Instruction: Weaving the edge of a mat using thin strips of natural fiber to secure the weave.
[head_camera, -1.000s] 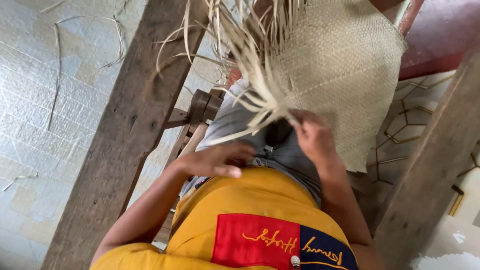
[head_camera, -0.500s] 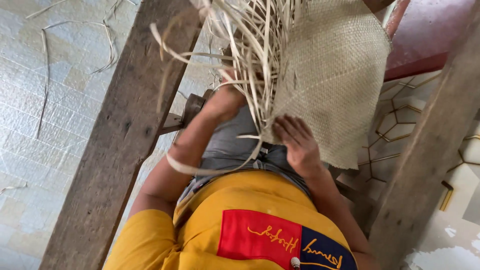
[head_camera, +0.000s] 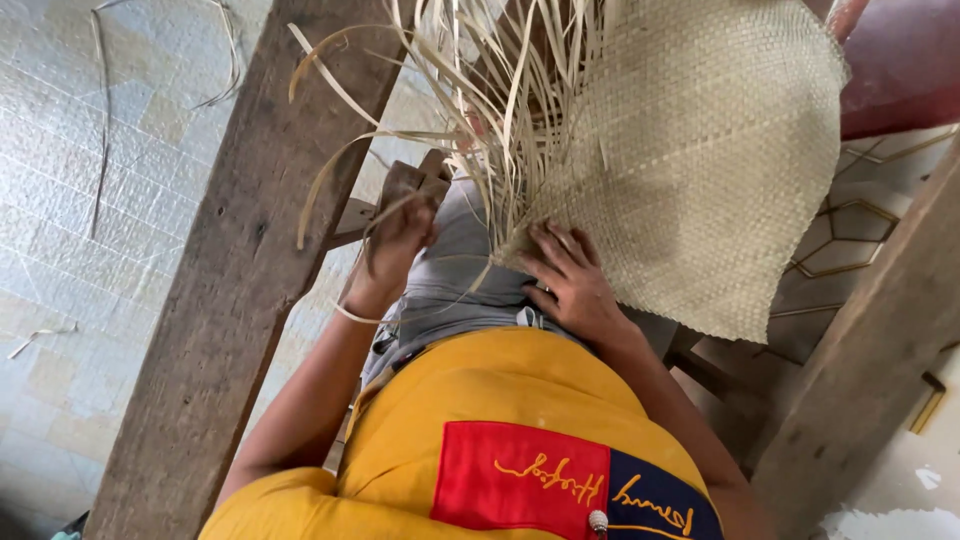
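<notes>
Pressing the mat (head_camera: 700, 150) flat on the lap with spread fingers, the right hand (head_camera: 570, 285) had moved up to its edge while the left hand (head_camera: 400, 235), raised from the lap, gripped loose strips (head_camera: 480, 120).

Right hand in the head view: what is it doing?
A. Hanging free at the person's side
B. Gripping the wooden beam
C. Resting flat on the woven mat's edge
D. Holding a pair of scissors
C: the right hand lies with fingers spread on the edge of the woven mat, where the loose strips begin.
</notes>
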